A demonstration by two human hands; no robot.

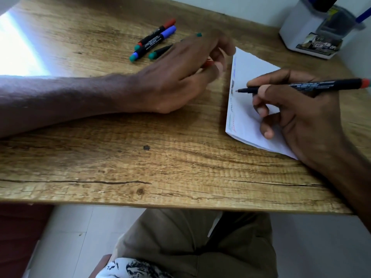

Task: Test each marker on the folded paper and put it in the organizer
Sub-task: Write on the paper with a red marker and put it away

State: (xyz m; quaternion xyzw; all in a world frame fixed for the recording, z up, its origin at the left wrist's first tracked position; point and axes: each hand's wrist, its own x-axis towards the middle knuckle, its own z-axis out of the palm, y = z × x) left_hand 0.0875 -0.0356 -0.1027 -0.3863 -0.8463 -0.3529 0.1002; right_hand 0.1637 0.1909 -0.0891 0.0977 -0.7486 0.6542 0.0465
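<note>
My right hand (pixel 297 115) grips an uncapped black marker with a red end (pixel 313 86), its tip touching the left edge of the folded white paper (pixel 251 71). Several coloured scribbles run down that edge of the paper. My left hand (pixel 180 75) rests on the table left of the paper and pinches a small red cap (pixel 208 63) between its fingers. Behind it lie a red-capped marker (pixel 158 31), a blue-capped marker (pixel 154 42) and a third black marker (pixel 160 52), partly hidden by my fingers. The white organizer (pixel 301 27) stands at the far right corner, with pens in it.
The wooden table (pixel 140 147) ends in a front edge close to my lap. A bright patch of light falls on its far left. A white wall runs behind the organizer. A dark knot marks the wood near the middle.
</note>
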